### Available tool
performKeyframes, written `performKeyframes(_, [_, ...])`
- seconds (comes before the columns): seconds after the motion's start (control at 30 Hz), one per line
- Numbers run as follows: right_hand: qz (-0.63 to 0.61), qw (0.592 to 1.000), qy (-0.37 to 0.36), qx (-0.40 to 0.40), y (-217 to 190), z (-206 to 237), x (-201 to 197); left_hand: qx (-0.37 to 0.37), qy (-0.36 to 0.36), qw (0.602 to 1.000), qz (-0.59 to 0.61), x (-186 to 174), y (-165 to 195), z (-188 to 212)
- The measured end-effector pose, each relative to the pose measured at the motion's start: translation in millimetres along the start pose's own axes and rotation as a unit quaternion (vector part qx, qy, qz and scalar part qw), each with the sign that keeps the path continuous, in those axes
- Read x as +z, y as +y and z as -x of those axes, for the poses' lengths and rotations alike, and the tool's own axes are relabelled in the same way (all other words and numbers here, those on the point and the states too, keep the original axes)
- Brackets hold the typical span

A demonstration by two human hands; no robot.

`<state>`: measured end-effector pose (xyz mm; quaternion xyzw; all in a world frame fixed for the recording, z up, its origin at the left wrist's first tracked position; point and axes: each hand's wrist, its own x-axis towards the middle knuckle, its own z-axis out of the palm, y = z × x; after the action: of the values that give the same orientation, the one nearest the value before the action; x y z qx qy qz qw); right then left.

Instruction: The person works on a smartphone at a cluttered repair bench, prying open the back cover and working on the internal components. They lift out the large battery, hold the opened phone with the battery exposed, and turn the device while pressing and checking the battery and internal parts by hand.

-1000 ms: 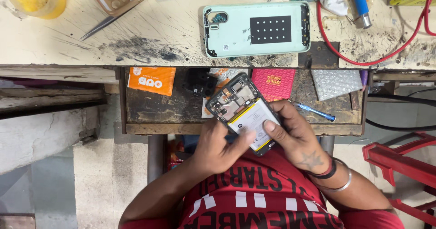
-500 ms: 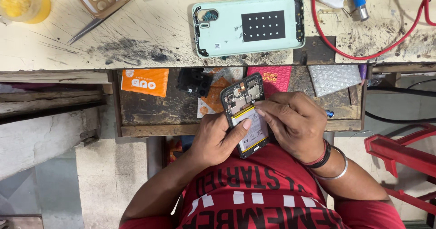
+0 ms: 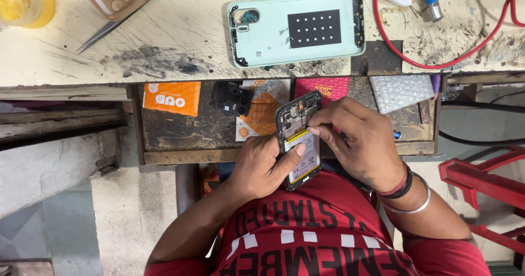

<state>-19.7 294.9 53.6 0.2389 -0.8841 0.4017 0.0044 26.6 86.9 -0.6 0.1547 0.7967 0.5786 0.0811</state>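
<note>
The opened phone (image 3: 298, 139), with its back removed and the battery showing, is held above the open drawer (image 3: 180, 131), close to the person's chest. The left hand (image 3: 260, 166) supports it from below and the side, with the thumb pressed on the battery, so its fingers are closed around the phone. The right hand (image 3: 361, 139) covers the other edge; its fingers are together at the border between the battery and the circuit part, but I cannot tell if they pinch something small there. In the drawer lie an orange packet (image 3: 170, 97), a small black part (image 3: 231, 98) and a pink packet (image 3: 324, 88). On the scratched bench (image 3: 164, 41) above, the mint green back cover (image 3: 298, 28) lies flat, with tweezers (image 3: 101, 35) to its left and a red cable (image 3: 437, 62) to its right.
</note>
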Motion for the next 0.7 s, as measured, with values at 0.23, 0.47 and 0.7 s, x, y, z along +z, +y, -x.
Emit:
performKeyframes(0.23, [-0.005,1.000,-0.016,-0.003,0.2,-2.4,-0.1,-0.043,-0.019,0.999,-0.009,-1.8,-0.7,0.4])
performKeyframes(0.47, [0.037,0.997,0.046,-0.049,-5.6,2.9,7.6,-0.018,-0.010,1.000,0.001,-1.4,-1.8,0.0])
performKeyframes(0.7, [0.058,0.994,0.067,-0.062,-12.4,3.3,10.9,-0.023,-0.009,1.000,0.008,-2.2,-4.1,0.8])
